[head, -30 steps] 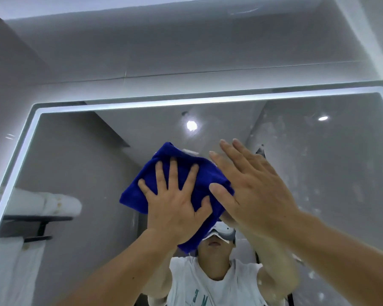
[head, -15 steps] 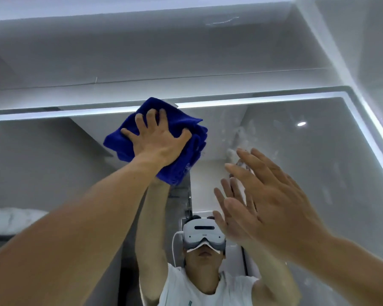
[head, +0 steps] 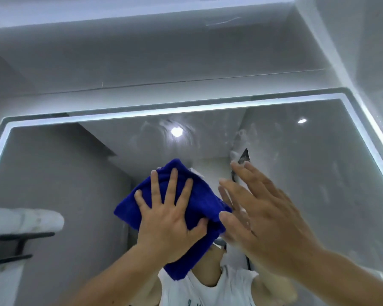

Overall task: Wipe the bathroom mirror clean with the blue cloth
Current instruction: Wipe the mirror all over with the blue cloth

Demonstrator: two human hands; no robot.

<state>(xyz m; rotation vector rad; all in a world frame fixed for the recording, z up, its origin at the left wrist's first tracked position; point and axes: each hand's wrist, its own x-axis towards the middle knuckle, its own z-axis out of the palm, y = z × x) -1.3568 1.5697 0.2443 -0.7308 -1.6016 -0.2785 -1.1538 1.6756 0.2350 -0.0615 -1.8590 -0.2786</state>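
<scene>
The bathroom mirror (head: 307,195) fills the lower part of the view, framed by a lit white strip. Smears and streaks show on the glass around the reflected ceiling light and on the right half. My left hand (head: 170,219) lies flat with spread fingers on the crumpled blue cloth (head: 199,202), pressing it against the glass at the mirror's centre. My right hand (head: 263,219) is raised just right of the cloth, fingers apart, holding nothing; whether it touches the glass I cannot tell.
The mirror reflects a person in a white top behind the cloth, a black towel rack (head: 20,237) with rolled white towels (head: 24,219) at the left, and a ceiling light (head: 176,131). Grey tiled wall rises above the mirror; a wall corner runs down the right.
My left hand has dragged the blue cloth down from the mirror's top edge to its centre. The right hand has stayed raised beside it. The view has tilted down slightly.
</scene>
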